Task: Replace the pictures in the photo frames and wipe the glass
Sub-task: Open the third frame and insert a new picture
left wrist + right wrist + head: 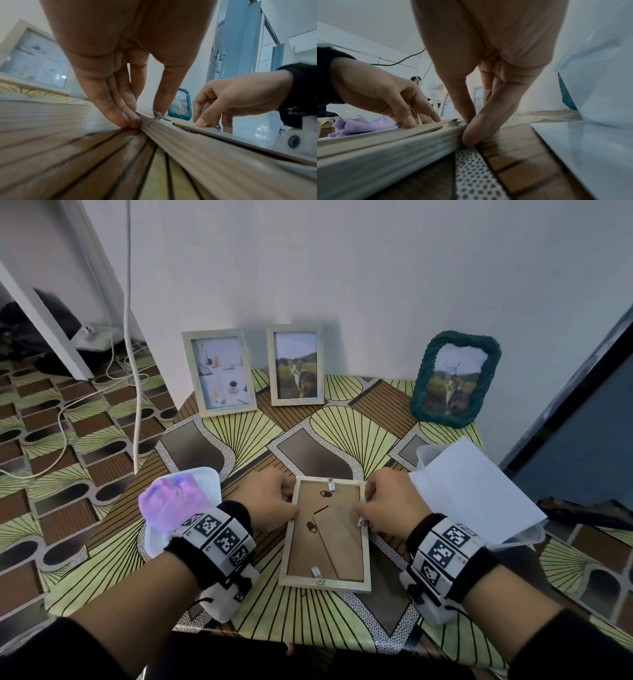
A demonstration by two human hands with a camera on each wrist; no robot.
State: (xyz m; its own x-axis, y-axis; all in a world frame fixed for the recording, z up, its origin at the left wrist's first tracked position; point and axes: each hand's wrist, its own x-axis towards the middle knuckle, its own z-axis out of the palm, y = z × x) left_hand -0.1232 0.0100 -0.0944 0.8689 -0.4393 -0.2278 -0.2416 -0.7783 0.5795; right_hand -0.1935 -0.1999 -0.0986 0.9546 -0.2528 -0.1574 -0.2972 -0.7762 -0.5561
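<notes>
A light wooden photo frame (326, 585) lies face down at the table's front middle, its brown backing board and folded stand (339, 542) facing up. My left hand (291, 505) pinches the frame's left rail: the fingers (126, 119) lie against its outer side and the thumb rests on a small metal tab (158, 117). On the right rail, my right hand (363, 508) pinches the same way, thumb on a tab (454, 122) and a finger (474, 132) against the outside. Further tabs show at the top (330, 486) and bottom (317, 573).
Three frames lean on the back wall: a collage one (219, 373), a cat one (296, 364) and a green woven one (454, 378). A purple cloth (174, 501) lies in a white tray at the left. White sheets (476, 491) rest on a clear box at the right. Cables run over the floor at the left.
</notes>
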